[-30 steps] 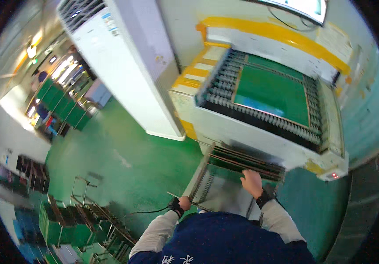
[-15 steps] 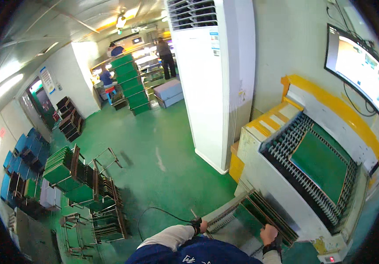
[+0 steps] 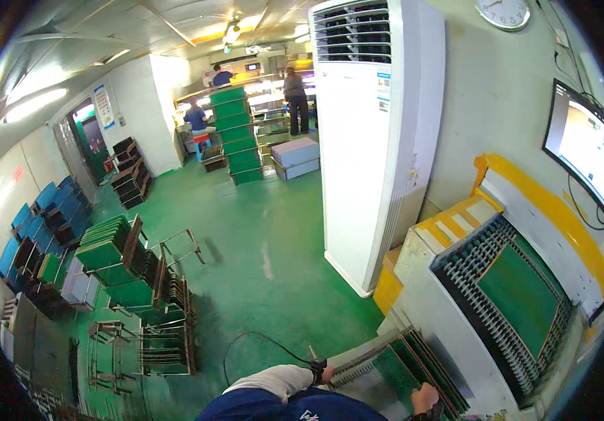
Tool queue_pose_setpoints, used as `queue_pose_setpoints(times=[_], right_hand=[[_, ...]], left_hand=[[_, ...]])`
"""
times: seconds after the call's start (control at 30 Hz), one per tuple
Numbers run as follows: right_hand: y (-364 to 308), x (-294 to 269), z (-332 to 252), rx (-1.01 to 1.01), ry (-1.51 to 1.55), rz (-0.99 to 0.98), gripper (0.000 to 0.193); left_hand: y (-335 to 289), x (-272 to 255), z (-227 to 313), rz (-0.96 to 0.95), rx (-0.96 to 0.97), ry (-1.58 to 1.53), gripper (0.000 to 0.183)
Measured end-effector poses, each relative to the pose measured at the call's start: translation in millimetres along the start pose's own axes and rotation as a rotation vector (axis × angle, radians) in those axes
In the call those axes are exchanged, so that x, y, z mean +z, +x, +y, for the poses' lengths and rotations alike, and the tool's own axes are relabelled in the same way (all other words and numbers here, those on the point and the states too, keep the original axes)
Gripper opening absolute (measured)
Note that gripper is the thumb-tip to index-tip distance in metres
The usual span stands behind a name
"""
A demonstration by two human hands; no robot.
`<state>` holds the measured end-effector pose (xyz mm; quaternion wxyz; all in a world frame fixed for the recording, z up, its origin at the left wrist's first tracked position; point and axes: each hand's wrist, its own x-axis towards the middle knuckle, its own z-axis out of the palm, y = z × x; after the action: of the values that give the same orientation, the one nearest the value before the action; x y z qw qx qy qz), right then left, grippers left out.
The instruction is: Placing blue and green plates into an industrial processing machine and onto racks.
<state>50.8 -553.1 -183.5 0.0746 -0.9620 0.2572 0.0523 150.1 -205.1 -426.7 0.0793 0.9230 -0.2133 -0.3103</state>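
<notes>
At the lower edge, flat green boards (image 3: 432,365) stand in a slanted stack by the white machine's side. My right hand (image 3: 425,398) is closed, its curled fingers at the near edge of a green board (image 3: 394,372) in front of that stack. My left hand (image 3: 327,374), with a dark band at the wrist, is beside the far left end of the toothed metal rail (image 3: 355,372). Its fingers are too small and partly hidden to read. Another green board (image 3: 519,295) lies on the rollers of the machine (image 3: 414,302).
A tall white air conditioner (image 3: 358,168) stands ahead. To the left are metal racks (image 3: 165,351) with green boards, and blue bins (image 3: 35,224). A dark cable (image 3: 246,335) loops over the floor near my left arm. Several people (image 3: 295,102) are at the far end.
The view has tilted up and turned slightly left, so the scene sits further right and a wall clock has come in. Both hands stay by the rail and boards.
</notes>
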Motion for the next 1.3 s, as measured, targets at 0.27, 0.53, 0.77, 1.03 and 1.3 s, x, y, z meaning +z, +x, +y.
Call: queue_pose_setpoints(times=[0.27, 0.53, 0.77, 1.03, 1.3], right_hand=[[0.9, -11.7, -4.0, 0.086, 0.018, -0.305, 0.044], [1.6, -5.2, -4.5, 0.052, 0.048, -0.245, 0.045], [-2.8, -17.9, -11.8, 0.130, 0.098, -0.285, 0.048], [7.0, 15.5, 16.6, 0.113, 0.223, -0.323, 0.052], [-8.6, -33.4, -2.6, 0.093, 0.147, -0.375, 0.054]], left_hand=[[-13.1, -9.9, -2.4, -0.034, -0.087, -0.119, 0.026], [4.4, 42.8, -1.8, 0.545, -0.191, 0.353, 0.019], [18.5, 34.0, -20.8, 0.084, -0.062, 0.104, 0.017], [-18.6, -13.0, -10.5, 0.007, 0.036, 0.155, 0.016], [-16.3, -23.6, 3.5, -0.013, 0.024, 0.101, 0.017]])
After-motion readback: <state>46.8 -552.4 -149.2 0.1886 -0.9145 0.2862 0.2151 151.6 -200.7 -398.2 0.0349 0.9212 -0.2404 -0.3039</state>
